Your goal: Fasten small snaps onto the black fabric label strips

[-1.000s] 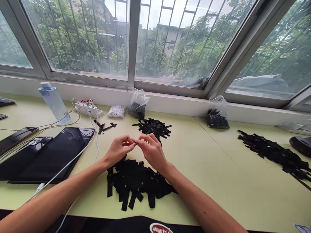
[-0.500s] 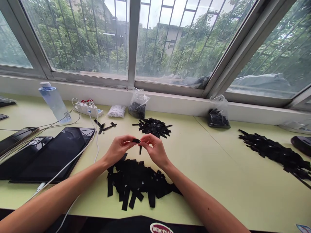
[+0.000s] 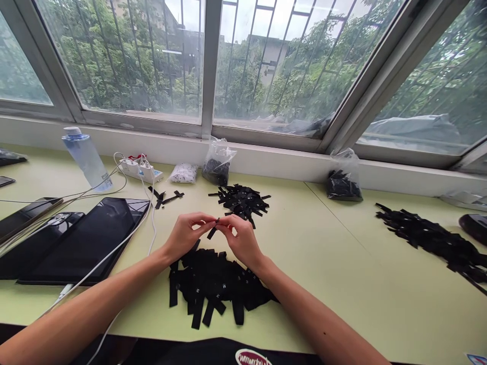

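Observation:
Between the fingertips of both hands is a short black fabric strip point(image 3: 212, 233), its free end hanging down toward the table. My left hand point(image 3: 189, 230) pinches it from the left, and my right hand point(image 3: 239, 235) pinches it from the right, the fingertips almost meeting. Part of the strip is hidden by the fingers. Just below my hands lies a large pile of black strips point(image 3: 213, 284), some with small white M marks. Beyond my fingers a smaller pile of black strips point(image 3: 241, 200) is spread on the table.
At left are a tablet point(image 3: 87, 238), phones, white cables, a power strip point(image 3: 140, 170) and a water bottle point(image 3: 87, 157). Plastic bags of black pieces point(image 3: 216, 170) and a white packet point(image 3: 183, 173) stand by the window. Another black strip pile point(image 3: 429, 241) lies at right.
The strip has turned in my fingers; its hanging end now slants to the left, and less of its upper part shows. Both hands stay nearly in place.

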`<state>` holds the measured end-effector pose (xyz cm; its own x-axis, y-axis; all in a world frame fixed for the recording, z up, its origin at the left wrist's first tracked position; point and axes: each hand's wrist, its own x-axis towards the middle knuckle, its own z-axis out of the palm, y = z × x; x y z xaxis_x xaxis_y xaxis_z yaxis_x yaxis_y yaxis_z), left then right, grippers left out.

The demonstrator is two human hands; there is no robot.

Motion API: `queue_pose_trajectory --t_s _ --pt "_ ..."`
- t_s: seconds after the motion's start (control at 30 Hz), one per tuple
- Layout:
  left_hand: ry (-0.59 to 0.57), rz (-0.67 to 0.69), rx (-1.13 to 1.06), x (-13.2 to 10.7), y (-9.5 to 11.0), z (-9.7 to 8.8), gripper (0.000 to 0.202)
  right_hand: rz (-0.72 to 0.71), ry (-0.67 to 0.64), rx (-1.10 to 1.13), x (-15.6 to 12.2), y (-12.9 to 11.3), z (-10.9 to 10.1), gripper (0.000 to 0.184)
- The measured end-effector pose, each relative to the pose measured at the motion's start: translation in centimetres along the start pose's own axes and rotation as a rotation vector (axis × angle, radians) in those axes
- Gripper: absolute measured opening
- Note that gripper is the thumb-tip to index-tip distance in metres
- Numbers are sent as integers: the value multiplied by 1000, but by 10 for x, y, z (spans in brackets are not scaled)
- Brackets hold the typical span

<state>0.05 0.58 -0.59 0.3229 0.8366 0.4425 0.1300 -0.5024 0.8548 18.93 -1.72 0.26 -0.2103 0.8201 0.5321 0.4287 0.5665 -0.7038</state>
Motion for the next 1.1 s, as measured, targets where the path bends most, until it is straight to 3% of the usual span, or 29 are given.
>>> queue_pose_trajectory --t_s 0.23,0.5,0.67,1.1 --pt "18 164 210 -1 7 -3 14 17 -51 16 -1 0 -3 16" --pt "-5 469 438 3 -2 -8 20 37 -89 -35 -1 2 -4 24" --pt "-53 527 564 3 0 -10 22 12 -115 -73 0 3 -4 24" --pt "6 625 761 4 3 -10 15 47 -176 -154 -1 4 -2 33"
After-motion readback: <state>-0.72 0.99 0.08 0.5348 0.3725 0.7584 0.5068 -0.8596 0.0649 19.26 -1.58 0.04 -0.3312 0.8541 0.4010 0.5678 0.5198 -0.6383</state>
